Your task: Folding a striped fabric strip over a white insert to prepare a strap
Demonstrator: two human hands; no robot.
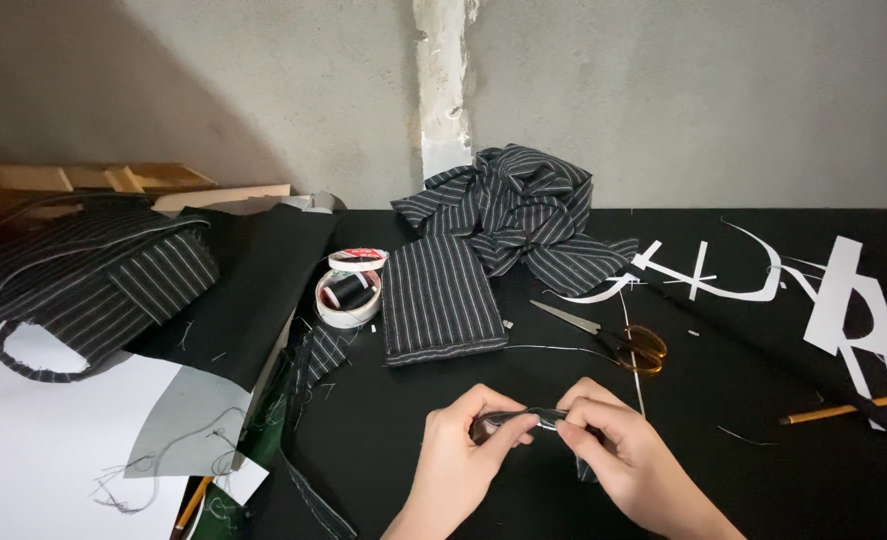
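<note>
Both hands, left hand (461,452) and right hand (619,448), are bare, with bare forearms, no sleeves.

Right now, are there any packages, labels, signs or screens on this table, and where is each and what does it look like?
No screens or signs.
Round container: left of the folded striped fabric, white and shallow, open, with a black thread spool inside.
Lid: just behind the container, round, white, with a red-and-dark label on top too small to make out.
</note>
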